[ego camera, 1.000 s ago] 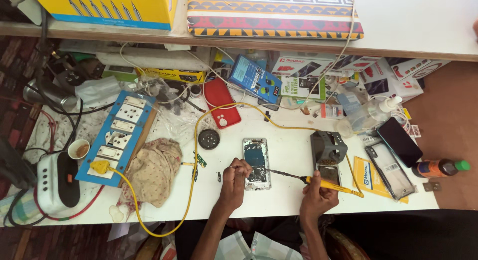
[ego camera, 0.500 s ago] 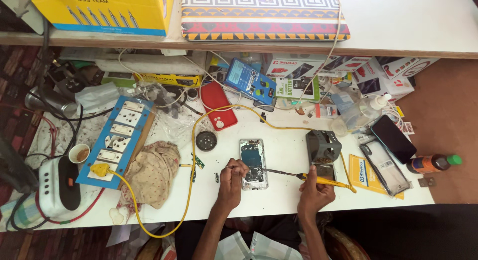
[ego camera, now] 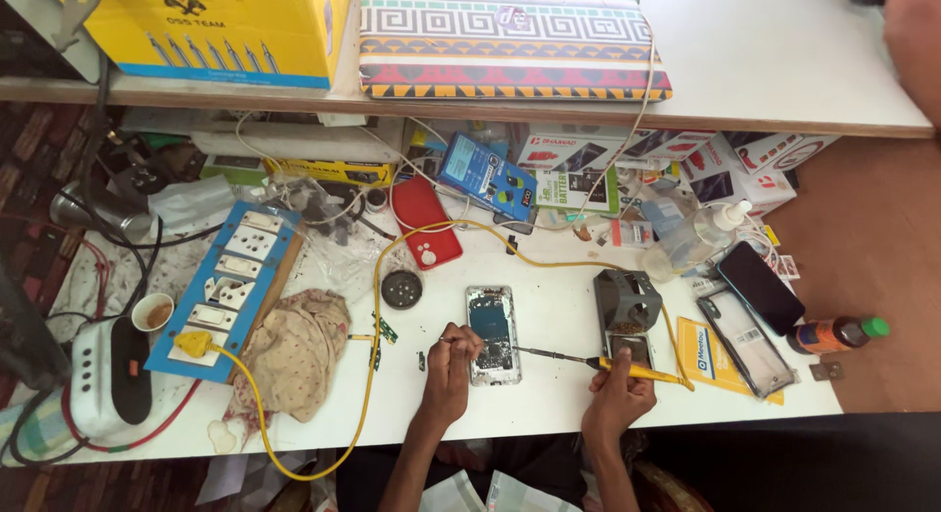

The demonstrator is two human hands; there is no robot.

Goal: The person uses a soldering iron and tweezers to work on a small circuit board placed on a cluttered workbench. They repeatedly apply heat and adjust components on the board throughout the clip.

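Note:
An opened phone lies flat on the white table with its inner parts showing. My left hand rests at the phone's left edge and pinches thin tweezers whose tips reach over the phone. My right hand grips a yellow-handled soldering iron. The iron's thin dark tip points left and touches the lower part of the phone. A yellow cable runs from the iron's handle across the table.
A grey iron stand sits right of the phone. A blue socket board, a cloth, a red phone cover, a round tin, dark phones, a bottle and boxes crowd the table. A shelf hangs above.
Both hands hold nearly the same pose over the phone. The view has shifted slightly as my head moved.

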